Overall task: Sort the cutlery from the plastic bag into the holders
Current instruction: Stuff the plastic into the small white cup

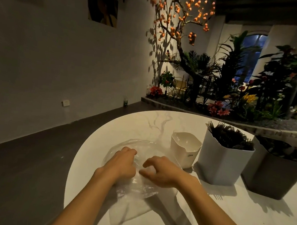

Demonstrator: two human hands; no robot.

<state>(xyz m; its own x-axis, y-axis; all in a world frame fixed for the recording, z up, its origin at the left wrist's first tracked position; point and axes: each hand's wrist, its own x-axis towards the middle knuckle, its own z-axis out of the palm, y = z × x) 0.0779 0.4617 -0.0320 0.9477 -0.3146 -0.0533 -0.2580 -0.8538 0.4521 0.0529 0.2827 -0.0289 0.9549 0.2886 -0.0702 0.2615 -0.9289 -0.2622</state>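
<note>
A clear plastic bag lies crumpled on the white marble table in front of me. My left hand rests on the bag with fingers curled into the plastic. My right hand hovers over the bag beside it, fingers bent like a claw, thumb touching the plastic. Three holders stand to the right: a small white one that looks empty, a light grey one full of black forks, and a dark grey one with black cutlery. I see no cutlery inside the bag.
The round table edge curves close on the left, with dark floor beyond. An indoor planter with a tree and flowers lies behind the table. A white napkin-like sheet lies under the bag's near end.
</note>
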